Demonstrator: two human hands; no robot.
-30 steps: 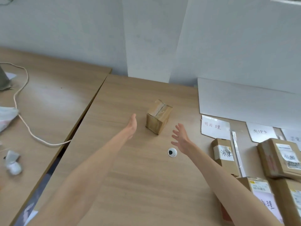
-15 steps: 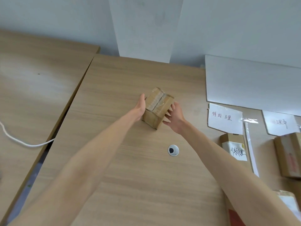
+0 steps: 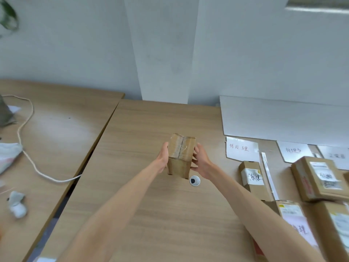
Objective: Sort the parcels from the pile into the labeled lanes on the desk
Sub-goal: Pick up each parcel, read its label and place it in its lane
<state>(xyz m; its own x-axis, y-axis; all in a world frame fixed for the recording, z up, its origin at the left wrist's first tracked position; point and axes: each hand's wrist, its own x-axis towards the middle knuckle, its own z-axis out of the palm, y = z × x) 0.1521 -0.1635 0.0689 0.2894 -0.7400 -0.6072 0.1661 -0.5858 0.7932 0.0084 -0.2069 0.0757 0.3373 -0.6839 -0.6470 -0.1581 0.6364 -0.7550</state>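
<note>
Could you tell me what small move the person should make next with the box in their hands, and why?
Probably turn the box over to find its label. The left hand and right hand grip its sides, and the faces in view show only tape, while the paper lane labels lie to the right, so the lane can't be chosen yet.
</note>
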